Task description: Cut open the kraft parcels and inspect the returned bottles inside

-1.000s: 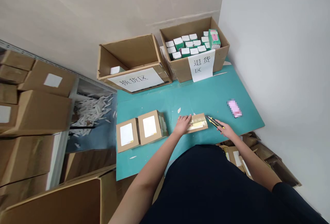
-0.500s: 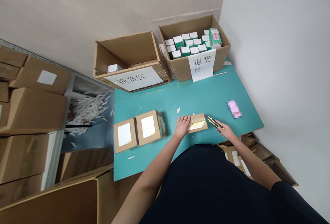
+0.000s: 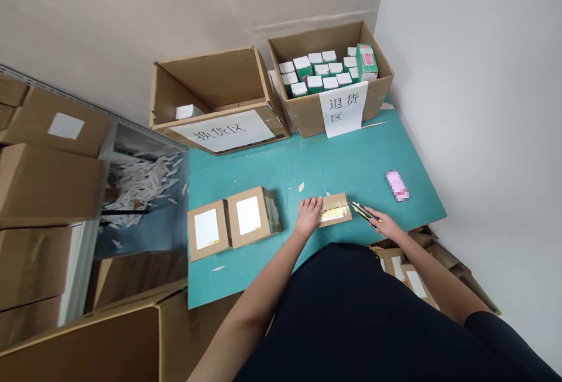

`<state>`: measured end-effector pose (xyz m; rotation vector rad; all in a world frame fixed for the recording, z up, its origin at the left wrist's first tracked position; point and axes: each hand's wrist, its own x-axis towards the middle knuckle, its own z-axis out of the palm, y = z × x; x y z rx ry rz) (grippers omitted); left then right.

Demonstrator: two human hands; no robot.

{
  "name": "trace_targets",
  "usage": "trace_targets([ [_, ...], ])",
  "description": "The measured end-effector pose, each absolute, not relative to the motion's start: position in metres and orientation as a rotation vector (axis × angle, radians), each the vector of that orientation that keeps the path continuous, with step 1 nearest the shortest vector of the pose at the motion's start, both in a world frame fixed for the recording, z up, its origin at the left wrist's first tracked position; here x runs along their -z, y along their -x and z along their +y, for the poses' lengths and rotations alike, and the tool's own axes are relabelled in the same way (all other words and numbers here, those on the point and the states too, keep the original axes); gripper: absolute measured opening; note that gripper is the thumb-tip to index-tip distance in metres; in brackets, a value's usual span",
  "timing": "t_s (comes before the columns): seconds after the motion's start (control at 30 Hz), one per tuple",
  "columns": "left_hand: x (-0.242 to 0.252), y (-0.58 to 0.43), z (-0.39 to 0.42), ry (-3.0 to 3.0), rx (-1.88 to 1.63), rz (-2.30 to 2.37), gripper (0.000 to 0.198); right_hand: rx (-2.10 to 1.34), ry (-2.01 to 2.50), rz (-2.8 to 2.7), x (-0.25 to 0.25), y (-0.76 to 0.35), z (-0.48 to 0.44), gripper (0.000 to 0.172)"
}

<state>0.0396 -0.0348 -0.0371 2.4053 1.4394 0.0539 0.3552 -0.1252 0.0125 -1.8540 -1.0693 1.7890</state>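
Resting on the near-left end of a small taped carton (image 3: 336, 211), the left hand (image 3: 309, 212) has its fingers bent over the cardboard; whether the thumb grips it from below I cannot tell. Most of the carton lies at three o'clock from that hand, in contact with it, with shiny tape and a pale strip along its top. The right hand (image 3: 383, 224) is closed around a black-and-yellow cutter (image 3: 366, 212), which points toward ten o'clock; its tip is at the carton's right end, though whether it touches is too small to tell. From the right hand, the carton sits between nine and ten o'clock.

A blurred pink item (image 3: 397, 185) lies at one o'clock from the right hand on the green tabletop (image 3: 272, 165). Two labelled cartons (image 3: 249, 216) stand side by side at nine o'clock from the left hand. Farther out, toward half past ten, is an open box (image 3: 206, 77) with a white sign and a white-topped packet inside; at twelve o'clock, another open box (image 3: 307, 119) holds rows of green-and-white packets (image 3: 316, 83). Stacked cartons (image 3: 48, 186) fill the shelf beyond, at nine o'clock.
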Motion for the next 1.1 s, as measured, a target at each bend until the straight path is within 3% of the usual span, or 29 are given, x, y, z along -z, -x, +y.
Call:
trace_targets([
  [0.83,0.038,-0.038,-0.035,-2.47,-0.113,1.44,0.048,-1.762,1.761,-0.957,0.005,-0.351,-0.122,0.069],
  [1.1,0.045,-0.035,-0.035,-2.538,-0.18,1.436,0.047,-1.762,1.75,-0.945,0.011,-0.353,-0.124,0.078],
])
